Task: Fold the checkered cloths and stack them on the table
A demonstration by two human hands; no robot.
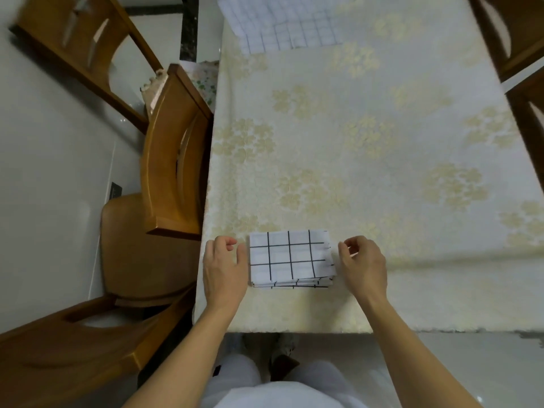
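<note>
From the head camera, both bare arms reach up from the bottom onto the bench [382,178]. The left hand [225,267] stands on its side, fingers loosely curled, holding nothing; its thumb side touches the left edge of the folded stack [291,259]. The right hand [363,265] sits just at 3 o'clock of the stack, fingers loosely bent, its grip narrow and holding nothing. The stack lies flat between the hands, near the bench's close edge. At 12 o'clock, far away, more checkered cloths [282,25] are blurry and cut off at the top. Wooden chairs [173,160] stand at 9 o'clock.
</note>
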